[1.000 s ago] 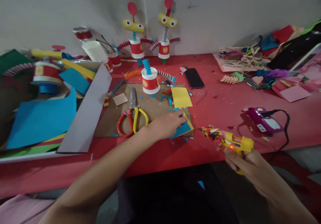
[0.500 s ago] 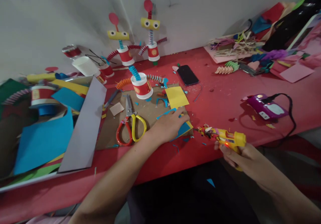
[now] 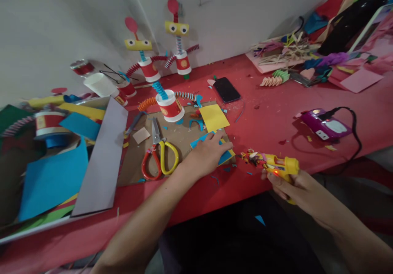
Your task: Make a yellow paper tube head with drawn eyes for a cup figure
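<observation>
My left hand (image 3: 206, 153) lies flat, fingers stretched, on a blue paper piece (image 3: 225, 156) over a yellow one at the corner of a brown cardboard sheet (image 3: 135, 161). My right hand (image 3: 291, 186) is wrapped round a yellow glue gun (image 3: 278, 165) at the table's front edge, its nozzle pointing left toward the paper; a small red light glows on it. Red and yellow scissors (image 3: 158, 155) lie just left of my left hand. A paper-cup figure (image 3: 170, 105) with spring arms stands behind, next to a yellow paper square (image 3: 214, 117).
Two finished cup robots (image 3: 147, 61) (image 3: 181, 49) stand by the wall. A black phone (image 3: 226, 89), a purple device (image 3: 324, 126) with a black cable, a grey card strip (image 3: 101, 159), blue paper (image 3: 50, 180) and heaps of paper scraps (image 3: 310, 57) crowd the red table (image 3: 270, 114).
The view has swung and tilted, shifting things left in the frame. My left hand stays on the blue paper. The glue gun has edged slightly nearer the paper.
</observation>
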Demonstrator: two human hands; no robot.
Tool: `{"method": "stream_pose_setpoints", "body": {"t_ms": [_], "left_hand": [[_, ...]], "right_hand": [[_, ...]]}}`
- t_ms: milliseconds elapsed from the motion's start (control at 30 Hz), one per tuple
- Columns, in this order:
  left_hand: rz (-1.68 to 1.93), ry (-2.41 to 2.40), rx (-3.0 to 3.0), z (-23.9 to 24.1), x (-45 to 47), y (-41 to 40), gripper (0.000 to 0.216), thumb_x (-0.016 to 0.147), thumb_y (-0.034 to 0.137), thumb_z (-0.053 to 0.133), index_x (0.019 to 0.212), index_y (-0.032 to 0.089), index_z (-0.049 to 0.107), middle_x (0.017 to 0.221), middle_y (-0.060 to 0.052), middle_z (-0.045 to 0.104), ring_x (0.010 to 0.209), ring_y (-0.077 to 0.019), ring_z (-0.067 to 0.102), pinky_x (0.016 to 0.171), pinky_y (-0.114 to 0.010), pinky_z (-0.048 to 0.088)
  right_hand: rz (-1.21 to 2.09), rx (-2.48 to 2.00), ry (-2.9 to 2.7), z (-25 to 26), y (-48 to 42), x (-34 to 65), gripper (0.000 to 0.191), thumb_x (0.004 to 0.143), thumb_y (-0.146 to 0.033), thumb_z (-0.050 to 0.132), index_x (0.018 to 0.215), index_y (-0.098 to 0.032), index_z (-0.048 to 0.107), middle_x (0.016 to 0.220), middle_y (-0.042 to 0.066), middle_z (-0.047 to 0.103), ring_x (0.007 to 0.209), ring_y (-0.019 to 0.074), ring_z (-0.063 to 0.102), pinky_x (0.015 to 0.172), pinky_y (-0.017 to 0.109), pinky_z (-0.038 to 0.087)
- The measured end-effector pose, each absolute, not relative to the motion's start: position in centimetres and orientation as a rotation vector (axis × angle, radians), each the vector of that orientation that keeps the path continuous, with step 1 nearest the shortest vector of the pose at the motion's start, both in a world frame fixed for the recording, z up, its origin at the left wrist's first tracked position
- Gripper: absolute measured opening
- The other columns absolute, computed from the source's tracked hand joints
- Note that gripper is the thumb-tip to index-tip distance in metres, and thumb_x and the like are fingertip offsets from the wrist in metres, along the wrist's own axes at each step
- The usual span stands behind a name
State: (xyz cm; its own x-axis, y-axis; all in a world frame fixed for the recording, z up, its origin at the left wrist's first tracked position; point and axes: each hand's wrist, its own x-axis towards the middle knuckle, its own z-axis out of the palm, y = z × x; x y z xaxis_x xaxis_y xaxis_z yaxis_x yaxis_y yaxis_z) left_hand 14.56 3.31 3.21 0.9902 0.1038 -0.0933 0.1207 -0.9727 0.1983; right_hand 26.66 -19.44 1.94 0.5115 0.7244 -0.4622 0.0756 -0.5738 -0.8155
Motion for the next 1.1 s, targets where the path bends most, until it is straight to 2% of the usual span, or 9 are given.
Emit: {"method": "stream_pose_setpoints", "body": {"t_ms": [133, 267, 400, 533, 733, 900, 1100], "left_hand": [[-0.144, 0.172, 2.928, 3.3, 14.6, 3.2, 0.040, 0.082, 0.005, 0.046, 0.115, 0.026, 0.054, 0.135, -0.011, 0.036, 0.117, -0.0319, 0.045, 0.080, -0.040, 0.052], [-0.088, 0.098, 2.863, 3.0, 14.4, 3.8, 0.041, 0.083, 0.007, 0.046, 0.118, 0.028, 0.053, 0.132, -0.009, 0.038, 0.114, -0.0280, 0.045, 0.081, -0.038, 0.051], [-0.057, -0.020, 2.776, 2.8, 14.6, 5.0, 0.037, 0.079, 0.008, 0.053, 0.113, 0.025, 0.056, 0.123, -0.008, 0.043, 0.110, -0.0253, 0.045, 0.090, -0.040, 0.046], [-0.113, -0.039, 2.769, 2.8, 14.9, 5.6, 0.038, 0.077, 0.010, 0.057, 0.112, 0.025, 0.057, 0.119, -0.008, 0.044, 0.105, -0.0250, 0.045, 0.089, -0.041, 0.045], [-0.100, -0.001, 2.844, 2.7, 14.9, 4.7, 0.033, 0.081, 0.009, 0.048, 0.109, 0.025, 0.056, 0.122, -0.008, 0.042, 0.111, -0.0271, 0.042, 0.084, -0.038, 0.047], [-0.077, -0.008, 2.816, 2.7, 14.7, 4.9, 0.046, 0.078, 0.001, 0.045, 0.112, 0.029, 0.056, 0.124, -0.006, 0.041, 0.116, -0.0262, 0.040, 0.090, -0.039, 0.045], [-0.120, -0.053, 2.793, 3.2, 14.4, 5.2, 0.035, 0.078, 0.018, 0.062, 0.111, 0.028, 0.057, 0.124, -0.007, 0.041, 0.112, -0.0278, 0.043, 0.089, -0.042, 0.046]], "right_hand": [[1.086, -1.974, -0.662, 1.6, -19.5, 26.7, 0.049, 0.081, -0.068, 0.049, 0.065, -0.022, 0.043, 0.054, -0.005, 0.035, 0.049, 0.0101, 0.033, 0.047, 0.026, 0.026], [1.086, -1.947, -0.668, 1.4, -19.5, 26.6, 0.048, 0.082, -0.066, 0.050, 0.066, -0.021, 0.042, 0.054, -0.006, 0.035, 0.049, 0.0091, 0.033, 0.046, 0.025, 0.025], [1.096, -1.937, -0.645, 1.4, -19.6, 26.8, 0.050, 0.079, -0.069, 0.051, 0.065, -0.021, 0.042, 0.053, -0.006, 0.035, 0.048, 0.0085, 0.033, 0.045, 0.024, 0.024], [1.103, -1.939, -0.664, 1.4, -19.5, 26.9, 0.051, 0.080, -0.069, 0.050, 0.064, -0.021, 0.043, 0.053, -0.006, 0.036, 0.048, 0.0087, 0.033, 0.045, 0.025, 0.025], [1.095, -1.912, -0.672, 1.3, -19.4, 26.7, 0.049, 0.081, -0.066, 0.051, 0.065, -0.020, 0.046, 0.053, -0.005, 0.038, 0.049, 0.0094, 0.036, 0.046, 0.025, 0.027], [1.109, -1.907, -0.652, 1.1, -19.7, 26.8, 0.049, 0.080, -0.067, 0.052, 0.067, -0.020, 0.050, 0.053, -0.005, 0.038, 0.049, 0.0090, 0.034, 0.045, 0.025, 0.026], [1.099, -1.943, -0.673, 1.1, -19.8, 27.0, 0.050, 0.081, -0.068, 0.049, 0.067, -0.021, 0.046, 0.053, -0.006, 0.037, 0.049, 0.0093, 0.035, 0.047, 0.025, 0.026]]}}
